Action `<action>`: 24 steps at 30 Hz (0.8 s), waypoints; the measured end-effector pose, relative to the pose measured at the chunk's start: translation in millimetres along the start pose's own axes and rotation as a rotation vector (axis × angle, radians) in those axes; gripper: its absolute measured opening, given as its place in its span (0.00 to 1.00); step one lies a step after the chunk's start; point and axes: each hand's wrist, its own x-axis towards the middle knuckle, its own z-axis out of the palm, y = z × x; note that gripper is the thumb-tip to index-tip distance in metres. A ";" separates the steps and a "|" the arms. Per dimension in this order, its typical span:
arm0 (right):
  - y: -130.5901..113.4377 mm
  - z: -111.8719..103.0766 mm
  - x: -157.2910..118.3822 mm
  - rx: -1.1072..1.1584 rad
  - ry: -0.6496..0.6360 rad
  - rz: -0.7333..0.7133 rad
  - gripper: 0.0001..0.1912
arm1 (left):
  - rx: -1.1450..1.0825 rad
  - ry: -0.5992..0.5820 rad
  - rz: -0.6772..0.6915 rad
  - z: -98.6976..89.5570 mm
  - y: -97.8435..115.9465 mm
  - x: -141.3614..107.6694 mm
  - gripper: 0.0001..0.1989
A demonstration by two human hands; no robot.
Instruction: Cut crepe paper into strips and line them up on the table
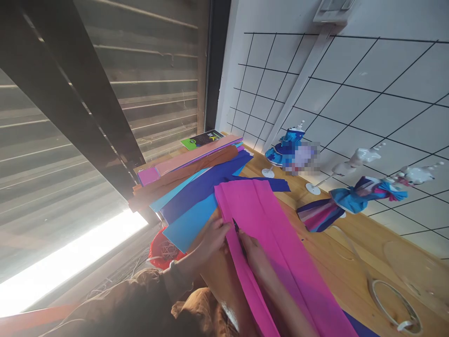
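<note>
1. We had the pink sheet point(277, 234) over the tabletop point(345, 274), slit along its left side.
2. Our left hand point(214, 236) had fingers pinching its narrow strip point(242, 267).
3. Our right hand point(255, 255) had fingers closed around a dark-bladed tool point(235, 224).
4. Blue sheets point(191, 227) lay just beyond.

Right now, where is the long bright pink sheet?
In the head view, the bright pink sheet slants from the centre to the bottom edge, right of centre, across the light wooden table, with the left hand at its left edge.
</note>
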 end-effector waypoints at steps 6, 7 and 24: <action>-2.6 -2.3 -2.5 -0.034 0.013 0.000 0.27 | 0.013 -0.015 -0.003 -0.6 0.6 0.9 0.11; -3.1 -2.6 -2.4 -0.039 0.026 -0.004 0.27 | 0.021 -0.012 -0.003 -0.6 1.2 0.6 0.11; -1.0 -3.0 4.2 -0.079 0.031 -0.037 0.27 | 0.075 -0.022 -0.036 -9.4 -6.9 9.4 0.13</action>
